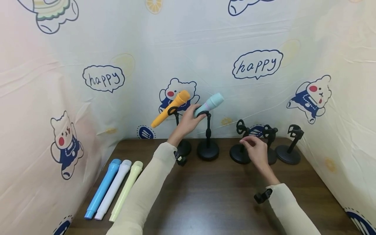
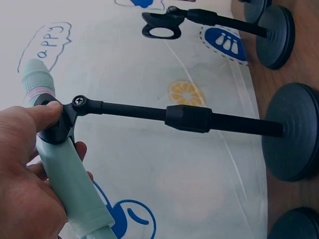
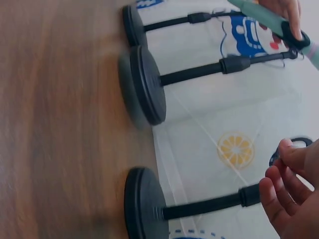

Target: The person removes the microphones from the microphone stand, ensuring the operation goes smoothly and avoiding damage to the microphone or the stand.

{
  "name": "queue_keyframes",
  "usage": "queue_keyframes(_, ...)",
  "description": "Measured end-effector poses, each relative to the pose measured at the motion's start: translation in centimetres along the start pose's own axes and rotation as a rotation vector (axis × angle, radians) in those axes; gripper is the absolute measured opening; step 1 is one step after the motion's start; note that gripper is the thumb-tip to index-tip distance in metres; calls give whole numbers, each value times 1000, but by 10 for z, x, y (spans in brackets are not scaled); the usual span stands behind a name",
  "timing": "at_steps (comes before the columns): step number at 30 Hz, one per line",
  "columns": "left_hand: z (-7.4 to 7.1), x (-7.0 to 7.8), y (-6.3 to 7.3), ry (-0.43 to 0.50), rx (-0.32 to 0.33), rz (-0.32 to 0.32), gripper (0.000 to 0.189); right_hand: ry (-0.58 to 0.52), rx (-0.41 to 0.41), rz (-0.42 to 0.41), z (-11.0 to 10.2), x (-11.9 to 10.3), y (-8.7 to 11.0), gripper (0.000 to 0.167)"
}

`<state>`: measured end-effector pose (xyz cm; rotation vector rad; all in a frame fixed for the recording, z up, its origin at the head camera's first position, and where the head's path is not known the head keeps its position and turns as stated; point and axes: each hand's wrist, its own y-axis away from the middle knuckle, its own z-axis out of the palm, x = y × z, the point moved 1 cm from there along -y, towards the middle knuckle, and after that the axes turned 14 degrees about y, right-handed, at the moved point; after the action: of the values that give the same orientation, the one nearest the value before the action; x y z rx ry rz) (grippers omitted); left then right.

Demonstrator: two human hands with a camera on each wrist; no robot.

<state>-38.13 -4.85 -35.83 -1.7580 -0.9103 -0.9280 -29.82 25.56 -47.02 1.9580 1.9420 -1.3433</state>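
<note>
A mint-green microphone with a pink band sits tilted in the clip of a black desk stand. My left hand grips it, and in the left wrist view the thumb presses on the black clip, with fingers behind the handle. My right hand hovers in front of another stand, fingers loosely curled with nothing between them. That stand's ring clip is partly hidden behind the fingertips in the right wrist view. Left of the mint one, an orange microphone leans in its own stand.
Blue, white and pale yellow microphones lie side by side on the table's left. Two more black stands, one partly behind the right hand and another, stand at the right. A patterned cloth encloses the table.
</note>
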Motion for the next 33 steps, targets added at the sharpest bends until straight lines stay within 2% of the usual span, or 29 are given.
queue_keyframes(4,-1,2,9,-5,-16,20,52,-52,-64,-60,5,-12,7,10)
queue_keyframes(10,0,7,24,15,-29,45,51,-111,-176,-91,11,-34,20,15)
queue_keyframes(17,4,18,44,49,-42,40,51,-137,-269,-123,18,-54,30,15)
queue_keyframes(22,9,24,57,44,-42,56,49,-124,-315,-166,22,-63,35,29)
queue_keyframes(28,16,32,72,45,-40,90,47,-168,-411,-147,26,-71,39,51)
queue_keyframes(33,21,34,83,84,-42,69,46,-182,-461,-137,27,-74,44,54)
